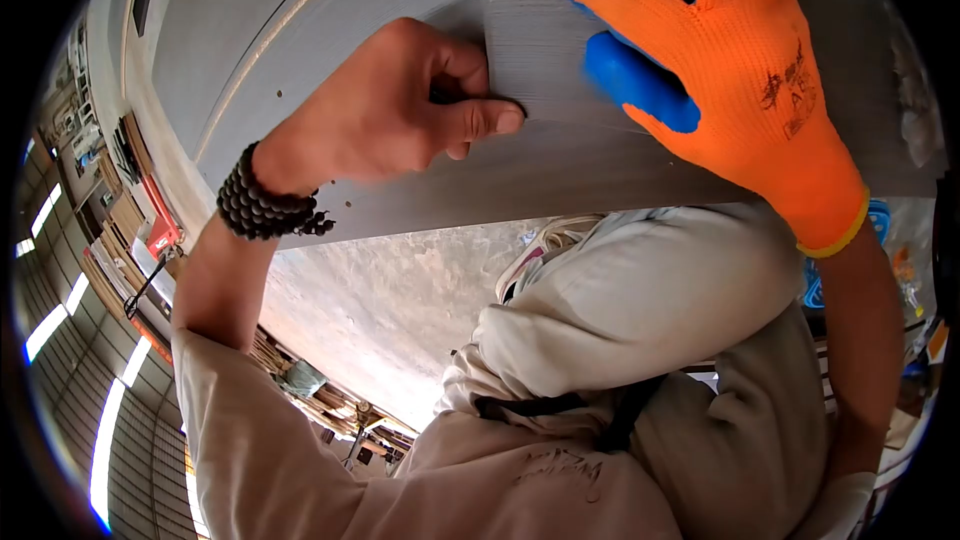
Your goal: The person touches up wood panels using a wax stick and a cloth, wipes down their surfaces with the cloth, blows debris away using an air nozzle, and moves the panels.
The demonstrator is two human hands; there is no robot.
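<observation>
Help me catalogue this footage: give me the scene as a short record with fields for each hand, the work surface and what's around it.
Left hand: bare, fingers curled beside a straight edge on the grey surface; grip unclear
Left wrist: dark beaded bracelet
Right hand: in an orange glove with blue on the fingers, digits spread; contact unclear
Work surface: grey panel
Clothing: light trousers, light shirt
Below panel: floor, one shoe partly visible
</observation>
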